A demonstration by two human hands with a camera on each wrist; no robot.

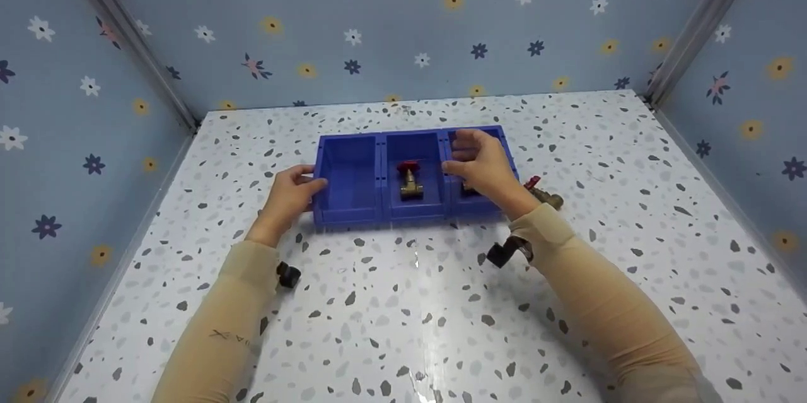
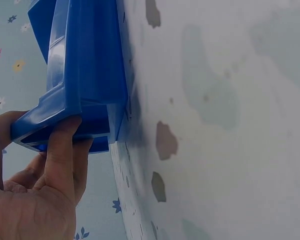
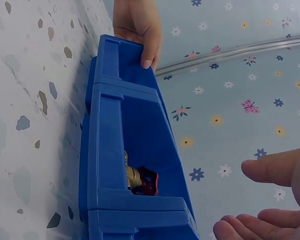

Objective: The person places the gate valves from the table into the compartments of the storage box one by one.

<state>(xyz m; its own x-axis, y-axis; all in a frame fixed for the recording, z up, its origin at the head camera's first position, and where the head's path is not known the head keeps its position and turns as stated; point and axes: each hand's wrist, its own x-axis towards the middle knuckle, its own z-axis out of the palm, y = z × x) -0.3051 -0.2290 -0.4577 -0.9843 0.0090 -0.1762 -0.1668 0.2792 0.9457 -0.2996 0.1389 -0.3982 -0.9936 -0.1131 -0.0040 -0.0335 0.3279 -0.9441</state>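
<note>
Gripping the outer edge of the blue three-section bin [image 1: 416,210] left of centre in the head view, the left hand [image 1: 290,193] is pinching its end wall, thumb lying over the rim and fingers pressing on the outside. The right hand [image 1: 484,166] is hovering over the right-hand section, right of centre; its thumb and fingers are standing well apart, and the right wrist view is showing only a gap between them, so it is holding nothing. The bin is sitting across the middle of the frame on a speckled white table [image 1: 378,302]. A brass valve [image 1: 412,191] is lying in the middle section, its red handwheel [image 1: 408,166] pointing towards the top of the frame. A second valve [image 1: 467,189] is showing in the right-hand section, partly hidden by the right hand. A third valve [image 1: 551,198], with a red handle, is resting on the table just beside the bin's right end, right of centre. Flower-patterned walls [image 1: 391,12] are filling the top and sides, and beige sleeves [image 1: 217,327] are covering both forearms.
</note>
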